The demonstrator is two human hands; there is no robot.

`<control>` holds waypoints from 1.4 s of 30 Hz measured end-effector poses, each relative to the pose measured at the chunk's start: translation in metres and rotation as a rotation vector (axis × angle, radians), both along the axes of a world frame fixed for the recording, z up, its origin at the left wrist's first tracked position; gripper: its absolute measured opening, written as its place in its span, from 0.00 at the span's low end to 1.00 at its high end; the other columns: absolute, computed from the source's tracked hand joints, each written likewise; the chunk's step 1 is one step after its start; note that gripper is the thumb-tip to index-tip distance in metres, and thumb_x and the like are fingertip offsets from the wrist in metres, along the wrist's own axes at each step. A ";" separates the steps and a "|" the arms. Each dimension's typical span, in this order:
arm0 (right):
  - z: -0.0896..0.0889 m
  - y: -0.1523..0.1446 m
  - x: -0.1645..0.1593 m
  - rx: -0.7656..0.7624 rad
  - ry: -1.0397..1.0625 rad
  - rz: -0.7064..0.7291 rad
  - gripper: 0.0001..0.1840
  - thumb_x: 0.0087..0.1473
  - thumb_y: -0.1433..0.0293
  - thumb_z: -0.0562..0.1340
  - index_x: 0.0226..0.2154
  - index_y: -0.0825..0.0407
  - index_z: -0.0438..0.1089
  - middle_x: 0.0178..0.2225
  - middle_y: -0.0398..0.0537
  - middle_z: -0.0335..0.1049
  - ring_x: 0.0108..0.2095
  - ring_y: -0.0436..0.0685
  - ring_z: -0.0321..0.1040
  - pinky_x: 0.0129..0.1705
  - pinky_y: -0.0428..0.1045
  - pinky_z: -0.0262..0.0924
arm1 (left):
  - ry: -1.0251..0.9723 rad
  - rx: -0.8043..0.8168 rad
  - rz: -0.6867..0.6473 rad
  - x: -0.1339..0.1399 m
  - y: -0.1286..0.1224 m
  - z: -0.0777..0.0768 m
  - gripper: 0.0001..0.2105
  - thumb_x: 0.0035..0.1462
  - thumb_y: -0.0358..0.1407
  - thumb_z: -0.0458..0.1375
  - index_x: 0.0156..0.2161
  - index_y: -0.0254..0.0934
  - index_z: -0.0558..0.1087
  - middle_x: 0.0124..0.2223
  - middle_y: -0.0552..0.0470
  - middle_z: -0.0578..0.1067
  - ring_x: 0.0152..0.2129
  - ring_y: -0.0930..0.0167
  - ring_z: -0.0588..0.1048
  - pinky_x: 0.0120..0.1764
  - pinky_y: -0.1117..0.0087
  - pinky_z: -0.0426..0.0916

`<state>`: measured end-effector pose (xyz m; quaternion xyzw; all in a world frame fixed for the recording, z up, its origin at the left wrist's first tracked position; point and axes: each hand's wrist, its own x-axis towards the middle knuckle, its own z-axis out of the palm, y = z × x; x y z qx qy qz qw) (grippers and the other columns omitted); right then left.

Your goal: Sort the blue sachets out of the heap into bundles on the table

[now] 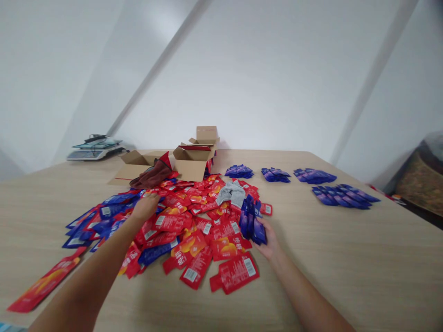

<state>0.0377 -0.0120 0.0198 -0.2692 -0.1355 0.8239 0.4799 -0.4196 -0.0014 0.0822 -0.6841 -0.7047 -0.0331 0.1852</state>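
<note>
In my right hand is a small stack of blue-purple pouches, held upright at the right edge of a big heap. That heap is mostly red pouches with orange fruit pictures and white barcode labels. My left hand reaches into the heap's left side, where blue pouches lie mixed with red ones. Its fingers look curled down among the pouches; whatever is in them is hidden. A grey cloth rests on the heap close to the held stack.
Several bunches of blue pouches lie spaced out on the right of the wooden table. Behind the heap stand open cardboard boxes and a brown cloth. A scale sits far left; one red pouch lies front left.
</note>
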 end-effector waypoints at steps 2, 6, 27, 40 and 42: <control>-0.003 0.001 0.000 -0.011 0.008 0.002 0.09 0.50 0.71 0.59 0.36 0.56 0.70 0.29 0.49 0.77 0.28 0.56 0.74 0.34 0.51 0.69 | -0.009 0.082 -0.087 0.009 -0.005 0.009 0.15 0.55 0.27 0.45 0.40 0.32 0.73 0.40 0.39 0.75 0.40 0.61 0.72 0.44 0.61 0.65; -0.002 0.001 0.000 -0.005 0.029 0.019 0.11 0.51 0.69 0.59 0.38 0.55 0.69 0.30 0.47 0.77 0.28 0.55 0.74 0.32 0.50 0.69 | -0.158 0.284 -0.463 0.072 -0.012 0.026 0.13 0.60 0.33 0.46 0.44 0.35 0.71 0.44 0.44 0.75 0.42 0.66 0.70 0.48 0.63 0.64; 0.018 -0.009 0.004 -0.072 0.099 0.026 0.09 0.51 0.71 0.58 0.35 0.54 0.72 0.31 0.49 0.77 0.32 0.57 0.74 0.35 0.52 0.69 | -0.396 0.241 0.002 0.099 -0.009 -0.008 0.19 0.55 0.33 0.47 0.49 0.22 0.65 0.49 0.31 0.68 0.50 0.53 0.63 0.51 0.52 0.58; 0.010 -0.006 0.008 -0.010 0.115 0.034 0.11 0.49 0.68 0.60 0.37 0.54 0.71 0.33 0.50 0.77 0.32 0.57 0.74 0.31 0.52 0.69 | -0.030 0.081 0.133 0.009 0.000 0.015 0.15 0.57 0.30 0.43 0.40 0.32 0.72 0.42 0.39 0.73 0.45 0.59 0.68 0.47 0.61 0.59; 0.010 -0.005 0.007 0.017 0.139 0.055 0.13 0.49 0.67 0.60 0.38 0.54 0.71 0.36 0.53 0.76 0.35 0.59 0.74 0.33 0.53 0.69 | -0.102 0.197 0.105 0.023 0.002 0.033 0.15 0.60 0.33 0.42 0.43 0.32 0.69 0.43 0.40 0.72 0.43 0.60 0.69 0.46 0.62 0.60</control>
